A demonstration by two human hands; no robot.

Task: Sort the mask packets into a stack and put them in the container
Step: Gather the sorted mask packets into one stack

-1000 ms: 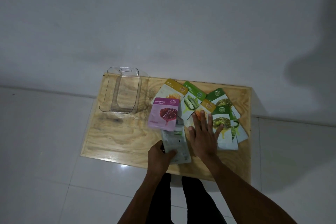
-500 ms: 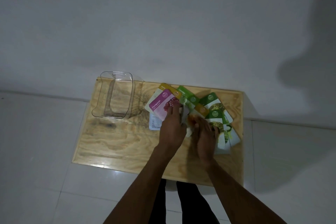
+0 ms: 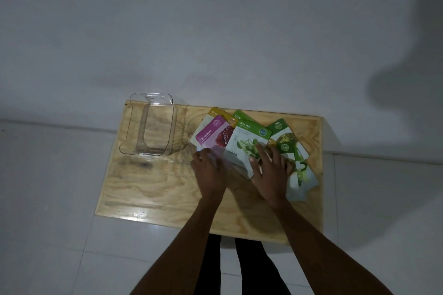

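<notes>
**Both hands on the fanned packets**

We see our left hand resting flat on the near end of the Pomegranate packet, fingers spread loosely and pressing down; that end is blurred, so we cannot tell whether any fingers curl under its edge. Just right of it, our right hand lies palm down with fingers spread wide, its fingertips on the lower part of the Aloe Vera packet. Neither hand grips anything that we can make out.

The Aloe Vera packet sits between our two hands and overlaps the right edge of the Pomegranate packet. Beyond our left hand, a yellow-topped packet pokes out from under the Pomegranate one. Beyond the Aloe Vera packet, a green-topped packet shows only its far corner. To the right of our right hand, more green packets fan out, overlapping, some partly under our palm.

The clear container stands well to the left of our left hand, beyond it, at the far left corner of the table. It is apart from all the packets.
</notes>
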